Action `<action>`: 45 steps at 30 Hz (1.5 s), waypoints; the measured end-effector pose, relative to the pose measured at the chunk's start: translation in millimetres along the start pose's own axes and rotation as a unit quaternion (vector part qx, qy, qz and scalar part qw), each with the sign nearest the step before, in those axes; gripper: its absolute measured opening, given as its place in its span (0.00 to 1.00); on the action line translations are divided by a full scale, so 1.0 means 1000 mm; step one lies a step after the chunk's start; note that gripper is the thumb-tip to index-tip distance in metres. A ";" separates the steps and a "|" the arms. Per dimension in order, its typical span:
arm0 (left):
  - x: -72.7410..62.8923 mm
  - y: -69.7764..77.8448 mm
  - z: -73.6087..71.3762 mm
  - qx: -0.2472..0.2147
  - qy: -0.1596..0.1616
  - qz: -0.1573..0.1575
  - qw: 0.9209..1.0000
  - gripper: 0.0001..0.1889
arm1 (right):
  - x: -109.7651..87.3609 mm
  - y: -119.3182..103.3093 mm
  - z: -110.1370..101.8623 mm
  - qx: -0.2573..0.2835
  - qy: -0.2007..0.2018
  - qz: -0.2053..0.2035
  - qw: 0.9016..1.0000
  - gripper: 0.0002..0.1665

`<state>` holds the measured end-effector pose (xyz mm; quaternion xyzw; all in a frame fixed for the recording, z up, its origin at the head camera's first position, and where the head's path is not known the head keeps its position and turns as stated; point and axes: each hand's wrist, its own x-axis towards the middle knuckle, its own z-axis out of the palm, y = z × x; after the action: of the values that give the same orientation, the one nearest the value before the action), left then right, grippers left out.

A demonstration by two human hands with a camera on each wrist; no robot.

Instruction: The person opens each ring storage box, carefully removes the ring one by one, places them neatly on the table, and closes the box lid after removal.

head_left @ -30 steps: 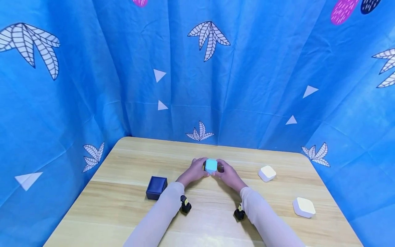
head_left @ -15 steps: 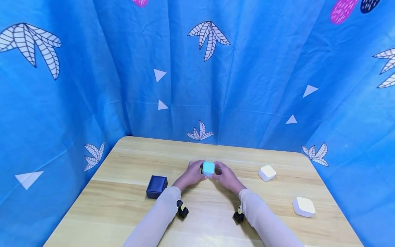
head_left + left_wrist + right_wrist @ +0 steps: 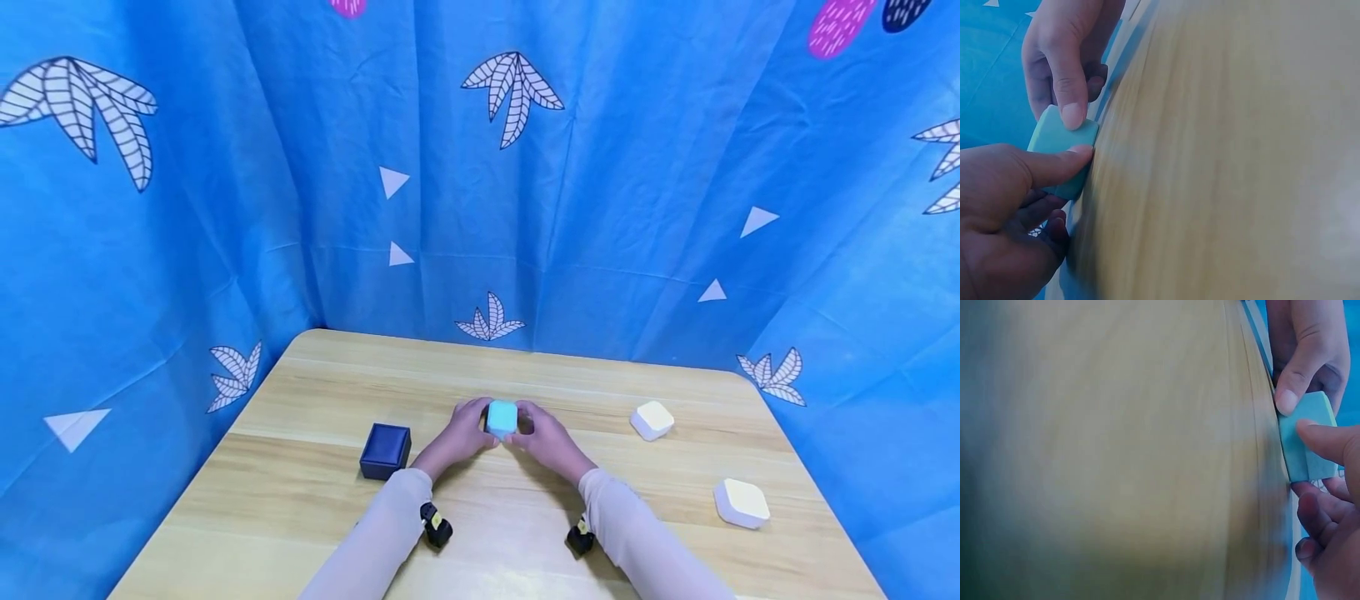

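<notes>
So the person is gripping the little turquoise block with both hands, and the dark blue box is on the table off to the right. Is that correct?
Not quite: the dark blue box is on the table off to the left, as the head view shows. The left hand and right hand do both grip the turquoise block.

No readable text, brand or number in any view. Small yellow patches (image 3: 437,519) on the black left wrist camera (image 3: 440,536) and right wrist camera (image 3: 578,543): too small to make out.
</notes>
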<state>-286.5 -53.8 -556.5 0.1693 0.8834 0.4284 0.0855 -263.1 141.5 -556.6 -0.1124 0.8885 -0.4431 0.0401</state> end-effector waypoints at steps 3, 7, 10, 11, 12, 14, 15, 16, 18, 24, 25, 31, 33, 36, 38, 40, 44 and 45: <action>-0.005 -0.002 0.000 -0.011 0.003 0.003 1.000 0.37 | -0.003 -0.003 0.002 0.001 -0.003 0.001 1.000 0.37; -0.012 -0.005 0.001 -0.028 0.006 0.012 1.000 0.36 | -0.008 -0.006 0.005 0.001 -0.007 -0.004 1.000 0.38; -0.018 -0.004 0.000 -0.037 0.007 0.020 0.999 0.35 | -0.010 -0.007 0.007 -0.002 -0.008 -0.012 1.000 0.37; -0.020 -0.004 0.000 -0.039 0.008 0.022 0.999 0.35 | -0.010 -0.007 0.007 -0.004 -0.008 -0.014 1.000 0.37; -0.020 -0.004 0.000 -0.037 0.008 0.025 0.999 0.35 | -0.011 -0.007 0.008 -0.005 -0.009 -0.014 1.000 0.36; -0.023 -0.004 -0.001 -0.036 0.009 0.025 0.999 0.35 | -0.012 -0.008 0.009 -0.005 -0.011 -0.014 1.000 0.36; -0.024 -0.004 -0.001 -0.036 0.008 0.025 0.999 0.35 | -0.012 -0.009 0.010 -0.005 -0.012 -0.011 1.000 0.36; -0.025 -0.004 -0.001 -0.035 0.008 0.025 0.999 0.35 | -0.013 -0.009 0.011 -0.005 -0.013 -0.010 1.000 0.37; -0.027 -0.005 0.000 -0.034 0.007 0.024 0.999 0.35 | -0.015 -0.011 0.012 -0.006 -0.017 -0.008 1.000 0.37; -0.032 -0.008 -0.001 -0.029 0.006 0.027 0.999 0.35 | -0.018 -0.014 0.015 -0.012 -0.019 -0.014 1.000 0.36; -0.033 -0.009 -0.001 -0.026 0.005 0.028 0.999 0.35 | -0.019 -0.014 0.016 -0.012 -0.017 -0.018 1.000 0.35; -0.043 -0.009 -0.004 -0.022 0.007 0.028 0.999 0.34 | -0.024 -0.017 0.020 -0.017 -0.017 -0.030 0.999 0.37; -0.046 -0.009 -0.005 -0.019 0.009 0.030 0.999 0.34 | -0.025 -0.019 0.021 -0.021 -0.017 -0.029 0.999 0.38; -0.051 -0.009 -0.007 -0.019 0.010 0.032 0.999 0.34 | -0.028 -0.021 0.023 -0.028 -0.014 -0.030 0.999 0.39; -0.053 -0.010 -0.008 -0.018 0.008 0.031 0.999 0.35 | -0.030 -0.021 0.025 -0.031 -0.013 -0.030 0.999 0.39; -0.056 -0.010 -0.009 -0.020 0.005 0.028 0.999 0.35 | -0.031 -0.022 0.027 -0.033 -0.013 -0.032 0.999 0.38; -0.061 -0.010 -0.011 -0.021 -0.002 0.016 1.000 0.35 | -0.035 -0.025 0.029 -0.033 -0.016 -0.036 0.999 0.36; -0.063 -0.010 -0.011 -0.022 -0.003 0.016 1.000 0.35 | -0.036 -0.025 0.030 -0.031 -0.016 -0.037 0.999 0.36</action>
<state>-233.8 -91.3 -557.3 0.1826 0.8709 0.4482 0.0849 -219.3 111.8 -555.7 -0.1531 0.8965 -0.4142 0.0346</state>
